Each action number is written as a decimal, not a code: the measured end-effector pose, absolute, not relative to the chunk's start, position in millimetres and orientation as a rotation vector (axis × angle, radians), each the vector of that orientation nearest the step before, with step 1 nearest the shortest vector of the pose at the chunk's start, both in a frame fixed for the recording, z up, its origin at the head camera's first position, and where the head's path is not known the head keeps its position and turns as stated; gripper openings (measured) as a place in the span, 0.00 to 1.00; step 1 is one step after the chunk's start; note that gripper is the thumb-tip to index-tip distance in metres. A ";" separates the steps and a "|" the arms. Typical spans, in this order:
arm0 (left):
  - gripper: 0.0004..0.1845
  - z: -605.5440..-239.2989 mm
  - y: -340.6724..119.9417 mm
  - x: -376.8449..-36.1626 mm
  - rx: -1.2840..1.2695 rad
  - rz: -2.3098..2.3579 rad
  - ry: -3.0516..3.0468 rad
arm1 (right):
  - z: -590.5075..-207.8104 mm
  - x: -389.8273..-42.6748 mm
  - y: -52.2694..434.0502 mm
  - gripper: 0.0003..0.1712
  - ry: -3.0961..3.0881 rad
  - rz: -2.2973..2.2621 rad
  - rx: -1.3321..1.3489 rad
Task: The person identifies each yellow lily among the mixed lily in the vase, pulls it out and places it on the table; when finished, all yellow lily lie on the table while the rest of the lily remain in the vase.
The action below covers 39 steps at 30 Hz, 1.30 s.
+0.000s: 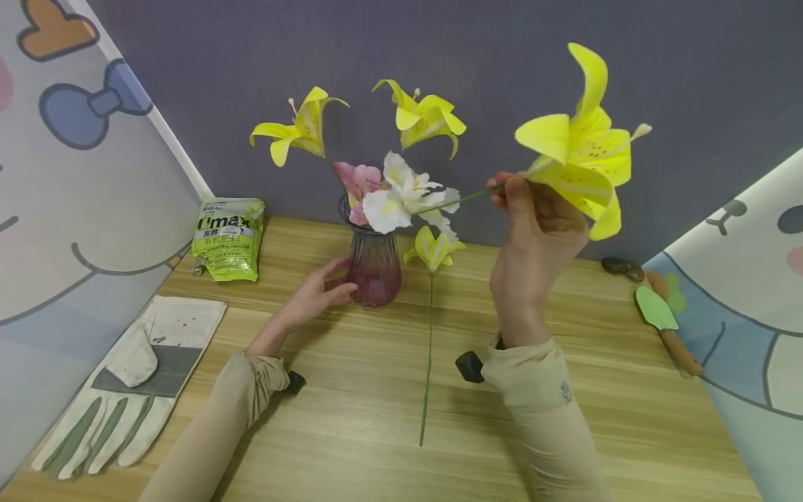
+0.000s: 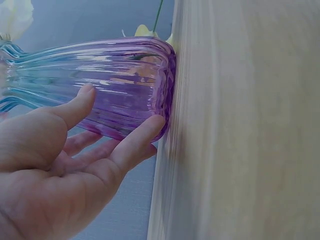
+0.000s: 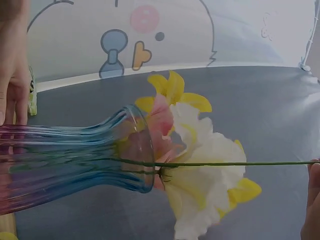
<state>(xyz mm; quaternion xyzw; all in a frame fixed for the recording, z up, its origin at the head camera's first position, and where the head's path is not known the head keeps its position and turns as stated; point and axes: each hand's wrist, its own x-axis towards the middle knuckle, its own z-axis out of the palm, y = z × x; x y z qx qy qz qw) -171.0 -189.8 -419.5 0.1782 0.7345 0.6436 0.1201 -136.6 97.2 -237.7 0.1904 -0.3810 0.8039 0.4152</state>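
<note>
A ribbed glass vase [image 1: 375,268], blue above and purple below, stands upright near the back wall. It holds a pink flower [image 1: 359,183], a white flower [image 1: 401,199] and two yellow lilies, one leaning left [image 1: 307,129] and one at the back [image 1: 426,115]. My right hand [image 1: 533,237] pinches another yellow lily [image 1: 580,150] by its stem just below the bloom; the green stem [image 3: 235,164] slants down through the vase's mouth. At the vase's lower left, my left hand [image 2: 75,155] rests its thumb and relaxed fingers against the glass.
One more yellow lily [image 1: 434,249] lies on the wooden table [image 1: 351,418], its stem toward me. On the left are a green-and-white fertilizer bag [image 1: 228,240] and a work glove [image 1: 138,383]. A small green trowel [image 1: 657,308] and a dark lump [image 1: 621,268] sit at the right.
</note>
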 end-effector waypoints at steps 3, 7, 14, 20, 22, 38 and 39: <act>0.38 -419.3 -189.7 -171.0 0.529 1.871 2.152 | -237.5 -136.3 101.6 0.01 -0.921 2.033 0.468; 0.38 -419.4 -189.8 -170.7 0.521 1.857 2.169 | -237.5 -136.9 108.0 0.01 -0.880 2.042 0.456; 0.39 -421.7 -189.7 -171.9 0.497 1.871 2.151 | -236.0 -137.2 118.8 0.04 -0.823 2.101 0.391; 0.39 -421.7 -189.8 -172.4 0.483 1.870 2.150 | -234.7 -139.1 129.3 0.06 -0.799 2.104 0.335; 0.39 -421.7 -189.5 -172.1 0.486 1.869 2.152 | -233.7 -140.1 133.1 0.05 -0.786 2.103 0.313; 0.38 -420.7 -189.7 -171.1 0.481 1.874 2.142 | -229.2 -146.7 163.3 0.04 -0.609 2.147 0.133; 0.38 -420.7 -189.7 -171.1 0.479 1.876 2.140 | -228.5 -147.1 165.9 0.04 -0.600 2.153 0.126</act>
